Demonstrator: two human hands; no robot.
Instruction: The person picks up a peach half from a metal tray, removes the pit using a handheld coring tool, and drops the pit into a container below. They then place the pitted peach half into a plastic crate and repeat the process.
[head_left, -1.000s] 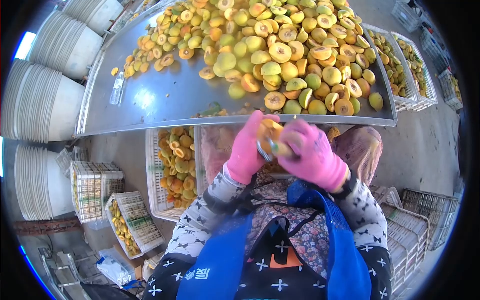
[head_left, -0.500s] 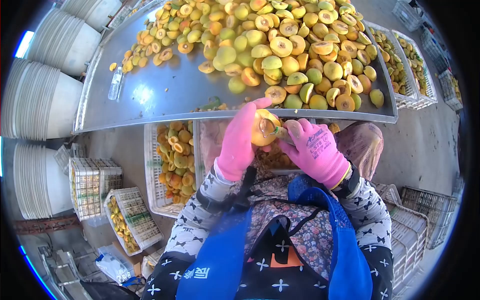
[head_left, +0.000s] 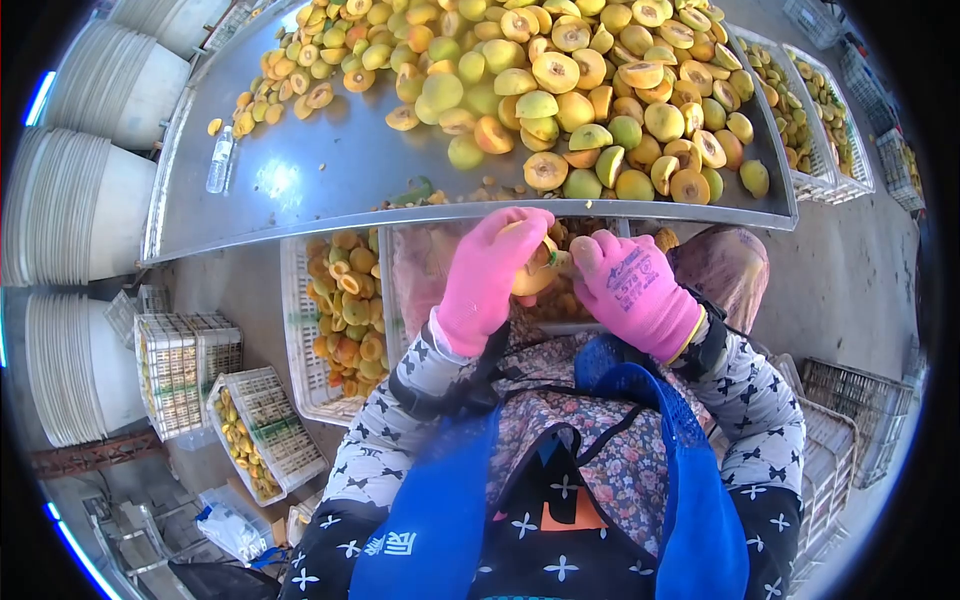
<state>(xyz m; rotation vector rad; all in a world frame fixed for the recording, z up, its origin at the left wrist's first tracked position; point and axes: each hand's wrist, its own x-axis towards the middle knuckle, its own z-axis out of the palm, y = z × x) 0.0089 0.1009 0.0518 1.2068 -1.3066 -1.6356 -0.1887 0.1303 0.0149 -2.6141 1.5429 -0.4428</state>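
My left hand [head_left: 490,278], in a pink glove, is wrapped round a yellow peach half [head_left: 530,280] in front of the table edge. Most of that fruit is hidden behind the fingers. Close on its right, my right hand [head_left: 632,292], gloved in pink as well, is closed on the handle of a small pitting tool [head_left: 562,259]. The tool points left into the peach half; its tip is mostly covered. Beyond both hands, a big heap of halved peaches [head_left: 555,72] lies on the metal table [head_left: 330,190], many with the cut face and stone showing.
A water bottle [head_left: 220,160] stands at the table's left. Below the table edge, a white crate [head_left: 300,340] holds peach halves beside my left arm. More filled crates [head_left: 265,430] sit on the floor at left, others [head_left: 820,130] at right. Stacked white tubs [head_left: 80,205] line the left side.
My left fingers have come over the peach half, covering more of it. The tool's metal loop, visible before, is now mostly hidden. My right hand has moved slightly; the whole view has shifted a little.
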